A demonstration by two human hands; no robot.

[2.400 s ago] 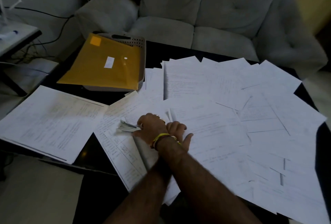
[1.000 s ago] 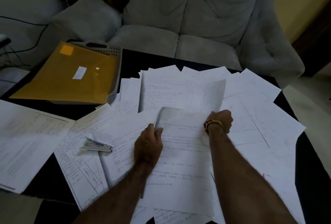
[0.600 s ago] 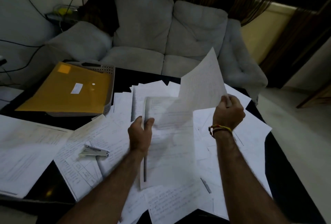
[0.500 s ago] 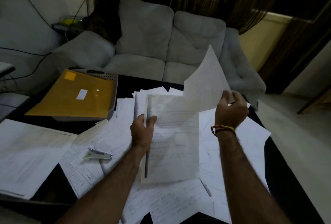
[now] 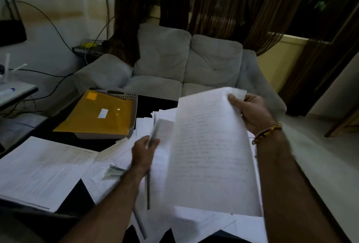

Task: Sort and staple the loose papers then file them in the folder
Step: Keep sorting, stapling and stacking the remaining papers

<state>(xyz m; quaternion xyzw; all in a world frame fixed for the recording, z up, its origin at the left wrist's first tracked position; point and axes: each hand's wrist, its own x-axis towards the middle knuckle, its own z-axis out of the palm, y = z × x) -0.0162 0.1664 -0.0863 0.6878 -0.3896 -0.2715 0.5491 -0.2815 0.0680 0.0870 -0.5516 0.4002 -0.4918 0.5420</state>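
Both forearms raised — left hand and right hand pinching.

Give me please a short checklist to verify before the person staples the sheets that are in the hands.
1. Right hand grip on the raised sheet: thumb and fingers pinch its far corner. Ok.
2. Left hand grip on the second bundle: held at its left edge. Ok.
3. Edges of the two lots aligned: the sheets are apart and tilted. Not ok.
4. Stapler within reach: it lies on the papers beside the left forearm, but both hands are busy. Not ok.
5. Page order: the writing is blurred. Cannot tell.
6. Yellow folder ready: it lies closed on the grey tray. Ok.
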